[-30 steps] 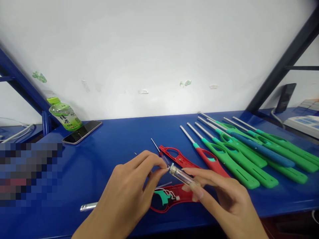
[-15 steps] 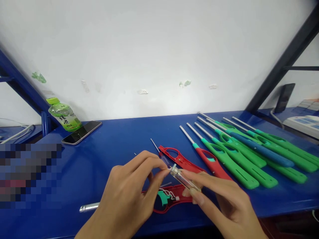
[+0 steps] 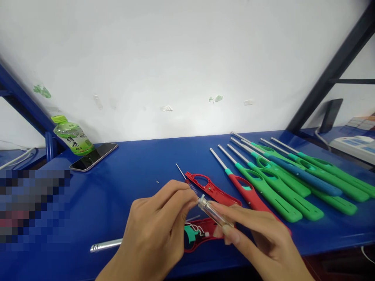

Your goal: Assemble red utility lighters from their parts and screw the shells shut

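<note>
The left hand (image 3: 156,222) is curling tighter: its thumb, showing near the fingertips a second ago, is now hiding behind the fingers, while the right hand (image 3: 260,232) is hardly shifting. The right thumb and fingers are gripping the clear fuel tank (image 3: 213,212) along its body, leaving its valve end (image 3: 202,200) pointing far and left, right by the left fingertips. Whether those are pinching anything I can't tell — the knuckles are blocking it. To my eye, the fine work is staying at the valve, with the right hand steadying the tank. The tank is being held between two red shell halves: the near half (image 3: 210,226) is carrying a green trigger (image 3: 190,233) and white wires (image 3: 197,225), and the far half (image 3: 211,189) is lying open beyond. Several green utility lighters (image 3: 265,189) are resting on the right — well apart from the left hand.
</note>
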`<state>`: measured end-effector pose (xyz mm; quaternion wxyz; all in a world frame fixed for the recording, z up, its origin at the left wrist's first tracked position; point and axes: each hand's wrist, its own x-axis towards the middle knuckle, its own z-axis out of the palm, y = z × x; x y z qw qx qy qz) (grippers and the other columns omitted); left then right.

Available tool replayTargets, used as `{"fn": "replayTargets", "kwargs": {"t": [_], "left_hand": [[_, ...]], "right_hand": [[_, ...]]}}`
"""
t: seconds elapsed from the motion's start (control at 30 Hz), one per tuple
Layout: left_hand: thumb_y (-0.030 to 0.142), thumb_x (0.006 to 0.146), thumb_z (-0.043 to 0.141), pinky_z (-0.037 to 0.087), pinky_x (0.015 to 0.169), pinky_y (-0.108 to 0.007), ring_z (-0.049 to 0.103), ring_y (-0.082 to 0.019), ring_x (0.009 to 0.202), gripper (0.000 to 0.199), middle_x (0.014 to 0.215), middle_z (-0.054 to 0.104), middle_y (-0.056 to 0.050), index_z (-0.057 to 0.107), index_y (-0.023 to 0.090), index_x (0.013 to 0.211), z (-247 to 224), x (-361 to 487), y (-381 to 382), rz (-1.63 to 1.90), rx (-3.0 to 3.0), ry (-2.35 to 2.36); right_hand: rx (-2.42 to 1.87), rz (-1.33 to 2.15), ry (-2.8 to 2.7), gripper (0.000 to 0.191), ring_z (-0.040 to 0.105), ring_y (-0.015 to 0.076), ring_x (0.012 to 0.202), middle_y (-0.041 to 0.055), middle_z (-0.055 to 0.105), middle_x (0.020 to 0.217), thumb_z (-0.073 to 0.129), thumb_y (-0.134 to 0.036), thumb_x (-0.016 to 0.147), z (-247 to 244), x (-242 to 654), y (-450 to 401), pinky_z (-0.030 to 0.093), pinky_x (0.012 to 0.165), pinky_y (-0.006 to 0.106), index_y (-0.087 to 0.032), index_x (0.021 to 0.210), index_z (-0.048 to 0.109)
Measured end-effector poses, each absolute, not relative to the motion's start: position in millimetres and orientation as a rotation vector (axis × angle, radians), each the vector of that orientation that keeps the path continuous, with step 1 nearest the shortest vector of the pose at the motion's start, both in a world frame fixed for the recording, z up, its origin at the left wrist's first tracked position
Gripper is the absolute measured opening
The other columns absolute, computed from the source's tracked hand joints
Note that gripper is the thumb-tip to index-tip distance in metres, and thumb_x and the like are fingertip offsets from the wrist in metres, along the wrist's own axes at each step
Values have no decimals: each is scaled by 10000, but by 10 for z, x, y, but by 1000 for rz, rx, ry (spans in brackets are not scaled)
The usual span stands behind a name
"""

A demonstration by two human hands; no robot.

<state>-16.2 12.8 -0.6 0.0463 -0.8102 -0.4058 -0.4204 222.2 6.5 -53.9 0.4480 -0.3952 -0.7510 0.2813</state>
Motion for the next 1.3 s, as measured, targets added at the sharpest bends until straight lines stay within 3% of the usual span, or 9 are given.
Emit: {"fn": "replayTargets", "kwargs": {"t": [0.2,0.37,0.53,0.87,1.07,1.17,1.3], "left_hand": [[4,1033,552,479,616,-194,622,-57,687,235,922,701,42,642,214,976,-59,-100,145,-1436,-2466,-1233],[2,1024,562,500,657,-192,639,-65,718,231,896,692,32,638,208,952,-78,-20,139,-1572,-2420,-1196],[-7,1007,575,512,693,-154,657,-53,762,223,905,708,25,646,196,951,-105,34,144,-1640,-2338,-1206],[-37,994,566,550,723,-136,741,-56,789,257,937,773,20,658,197,941,-178,73,97,-1565,-2190,-1239],[29,1014,614,570,742,-148,744,-62,789,226,945,782,48,697,237,981,-52,16,95,-1555,-2299,-1322],[112,1008,674,576,769,-137,764,-64,802,186,951,803,79,749,280,984,55,-102,115,-1521,-2414,-1405],[195,1014,647,579,704,-195,778,-115,775,198,910,811,79,779,314,926,70,-353,155,-1191,-2613,-1559]], "right_hand": [[-873,850,-1819,392,787,147,730,-36,837,849,687,-342,1067,-496,2237,92,689,791,266,-459,1440,720],[-871,851,-1792,350,772,190,668,16,812,770,687,-345,1056,-427,2207,100,704,756,337,-349,1394,774],[-879,800,-1792,348,766,178,662,4,811,771,692,-352,1051,-415,2196,91,702,762,324,-382,1389,770],[-1012,674,-1912,392,806,224,789,54,855,943,678,-399,1057,-563,2323,42,712,814,361,-359,1441,739],[-947,758,-1838,389,789,192,719,-8,832,837,663,-400,1070,-502,2256,37,708,819,350,-442,1453,717],[-997,733,-1764,380,799,196,749,28,852,950,703,-386,1046,-502,2217,50,703,746,303,-404,1423,750],[-1007,806,-1576,386,796,190,769,29,811,872,666,-376,1070,-512,2182,85,704,826,312,-319,1445,738]]}}
